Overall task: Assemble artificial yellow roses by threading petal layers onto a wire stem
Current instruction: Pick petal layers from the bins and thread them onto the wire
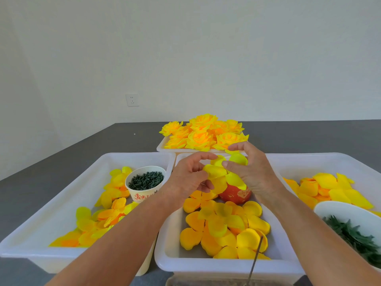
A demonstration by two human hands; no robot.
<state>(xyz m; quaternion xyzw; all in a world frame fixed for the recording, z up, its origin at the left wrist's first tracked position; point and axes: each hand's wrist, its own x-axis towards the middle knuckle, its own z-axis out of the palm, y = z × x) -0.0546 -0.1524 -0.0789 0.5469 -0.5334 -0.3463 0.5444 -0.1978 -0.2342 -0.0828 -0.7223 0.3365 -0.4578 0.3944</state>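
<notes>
On the dark desk (pixel 68 162) three white trays sit side by side within reach, sorting petals by kind; the middle tray (pixel 206 265) holds loose layers under the hands. Behind, a far tray (pixel 162 146) collects finished roses (pixel 203 134), out of the way. A cup (pixel 144 183) keeps green pegs handy. Above the middle tray, the left hand (pixel 188 179) pinches a yellow petal layer (pixel 223 175), probably on the wire, while the right hand (pixel 254 172), fingers curled on the petals, shapes it.

- A small handcraft workroom is suggested by a grey bench (pixel 61 162) set against a bare white wall (pixel 185 48).
- White sorting trays (pixel 61 203) of petals (pixel 222 226) and finished roses (pixel 202 133) are laid out.
</notes>
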